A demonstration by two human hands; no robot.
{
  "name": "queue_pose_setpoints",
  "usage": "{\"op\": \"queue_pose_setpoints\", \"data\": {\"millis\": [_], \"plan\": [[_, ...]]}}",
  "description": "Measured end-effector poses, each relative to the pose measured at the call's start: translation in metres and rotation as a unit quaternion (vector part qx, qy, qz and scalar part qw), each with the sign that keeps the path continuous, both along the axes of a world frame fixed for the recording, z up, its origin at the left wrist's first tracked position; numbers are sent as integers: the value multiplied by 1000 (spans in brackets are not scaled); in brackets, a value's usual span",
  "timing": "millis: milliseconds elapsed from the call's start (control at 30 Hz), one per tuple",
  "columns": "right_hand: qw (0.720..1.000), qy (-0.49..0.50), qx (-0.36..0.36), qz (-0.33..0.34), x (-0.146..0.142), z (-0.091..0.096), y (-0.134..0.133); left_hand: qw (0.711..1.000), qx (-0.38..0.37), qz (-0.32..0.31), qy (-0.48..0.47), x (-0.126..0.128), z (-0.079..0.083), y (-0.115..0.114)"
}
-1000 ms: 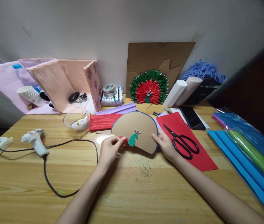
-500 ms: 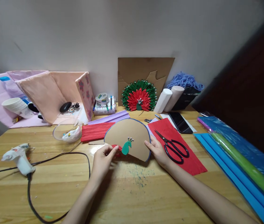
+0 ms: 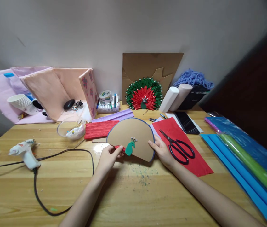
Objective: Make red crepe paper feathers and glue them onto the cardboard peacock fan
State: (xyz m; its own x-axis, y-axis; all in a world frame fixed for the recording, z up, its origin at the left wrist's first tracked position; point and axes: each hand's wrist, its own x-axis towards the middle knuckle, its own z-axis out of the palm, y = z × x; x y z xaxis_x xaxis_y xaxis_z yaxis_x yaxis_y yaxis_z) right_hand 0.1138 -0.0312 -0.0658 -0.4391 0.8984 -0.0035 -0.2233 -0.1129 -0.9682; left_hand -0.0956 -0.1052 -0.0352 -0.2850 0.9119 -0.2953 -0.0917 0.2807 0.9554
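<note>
A fan-shaped piece of cardboard (image 3: 126, 132) with a blue-edged curve is held tilted above the table. My right hand (image 3: 161, 151) grips its right edge, thumb on the front face. A green peacock cutout (image 3: 129, 149) with small silver-tipped crest stalks sits at the cardboard's lower middle. My left hand (image 3: 110, 157) is closed at the lower left edge, thumb and finger pinching a red crepe paper piece (image 3: 119, 148) whose end meets the cutout's left side. The left fingers hide part of the paper, and I cannot tell whether it is stuck on.
Black-handled scissors (image 3: 178, 148) lie on a red sheet (image 3: 201, 167) at right. Folded red crepe paper (image 3: 98, 130) and a clear bowl (image 3: 62, 129) are behind my left hand. A white glue gun (image 3: 27, 154) trails its cord. A finished peacock (image 3: 144, 94) leans against the back.
The camera view has shifted slightly, so the table's things appear a little farther right. Both hands keep their holds, and the red paper by the green cutout shows slightly differently.
</note>
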Motion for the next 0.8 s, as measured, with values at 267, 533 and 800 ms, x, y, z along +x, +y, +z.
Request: {"op": "queue_pose_setpoints", "data": {"millis": [267, 533, 800], "plan": [[1000, -13, -7, -5, 1, -3, 1, 1000, 11, 7, 0, 2, -3, 0], [999, -30, -7, -8, 2, -3, -1, 1000, 5, 5, 3, 3, -2, -1], [1000, -18, 3, -4, 2, -3, -1, 999, 12, -27, 37, 4, -3, -3]]}}
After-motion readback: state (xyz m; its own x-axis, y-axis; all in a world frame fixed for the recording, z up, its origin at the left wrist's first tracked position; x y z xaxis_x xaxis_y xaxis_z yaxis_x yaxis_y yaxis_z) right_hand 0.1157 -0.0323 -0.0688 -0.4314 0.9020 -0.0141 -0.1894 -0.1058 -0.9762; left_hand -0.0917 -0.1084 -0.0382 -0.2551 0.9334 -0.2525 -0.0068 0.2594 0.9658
